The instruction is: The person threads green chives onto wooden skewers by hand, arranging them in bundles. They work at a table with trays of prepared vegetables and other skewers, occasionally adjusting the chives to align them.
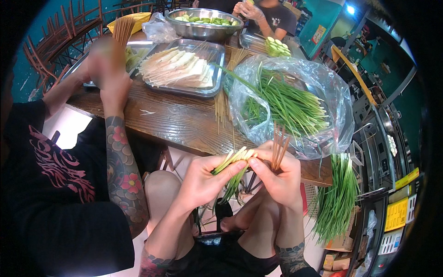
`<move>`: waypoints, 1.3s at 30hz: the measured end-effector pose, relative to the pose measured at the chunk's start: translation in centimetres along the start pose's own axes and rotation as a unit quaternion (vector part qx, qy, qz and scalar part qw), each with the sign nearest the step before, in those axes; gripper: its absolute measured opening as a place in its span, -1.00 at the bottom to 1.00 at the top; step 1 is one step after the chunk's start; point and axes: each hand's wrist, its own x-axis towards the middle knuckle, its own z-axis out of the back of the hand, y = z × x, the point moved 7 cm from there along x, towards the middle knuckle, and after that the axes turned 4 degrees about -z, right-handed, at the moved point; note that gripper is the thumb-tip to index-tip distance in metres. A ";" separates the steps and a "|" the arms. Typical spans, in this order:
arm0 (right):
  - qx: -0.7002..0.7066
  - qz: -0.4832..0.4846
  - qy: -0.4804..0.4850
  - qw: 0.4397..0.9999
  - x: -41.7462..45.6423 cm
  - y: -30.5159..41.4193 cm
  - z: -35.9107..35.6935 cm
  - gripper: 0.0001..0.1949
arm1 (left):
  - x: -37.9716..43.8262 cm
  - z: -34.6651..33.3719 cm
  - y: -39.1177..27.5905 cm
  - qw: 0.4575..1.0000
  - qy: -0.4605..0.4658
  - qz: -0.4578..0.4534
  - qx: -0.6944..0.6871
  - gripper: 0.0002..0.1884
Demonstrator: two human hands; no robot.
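Observation:
My left hand point(207, 176) pinches a small bundle of Chinese chives point(233, 185), their pale ends lined up side by side near my thumbs and their green leaves hanging below. My right hand point(280, 173) meets it at those ends and holds several thin bamboo skewers point(279, 145) upright between its fingers. Whether a skewer passes through the chives cannot be told. Just beyond my hands, a clear plastic bag point(238, 104) lies open around a large heap of chives point(290, 100). Another chive bunch point(339, 200) hangs at the table's right corner.
A metal tray point(221, 69) of skewered pale sheets point(180, 67) stands on the wooden table point(166, 117), beside loose skewers point(221, 104). Behind are a steel bowl point(204, 33) of sliced vegetables and a yellow basket point(138, 20). One person sits close at left holding skewers; another works across the table.

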 end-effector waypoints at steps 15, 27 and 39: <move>0.039 -0.026 -0.022 0.999 -0.2 0.4 0.1 -0.79 | -0.1 -0.2 -0.4 0.999 0.036 -0.013 0.009 -0.80; -0.011 -0.014 -0.021 1.000 0.1 0.6 0.0 -0.82 | -0.1 -0.1 -0.1 0.999 0.037 0.002 0.035 -0.80; 0.029 -0.005 -0.022 0.999 -0.1 0.5 -0.1 -0.87 | -0.2 -0.3 -0.4 1.000 0.004 0.022 0.018 -0.83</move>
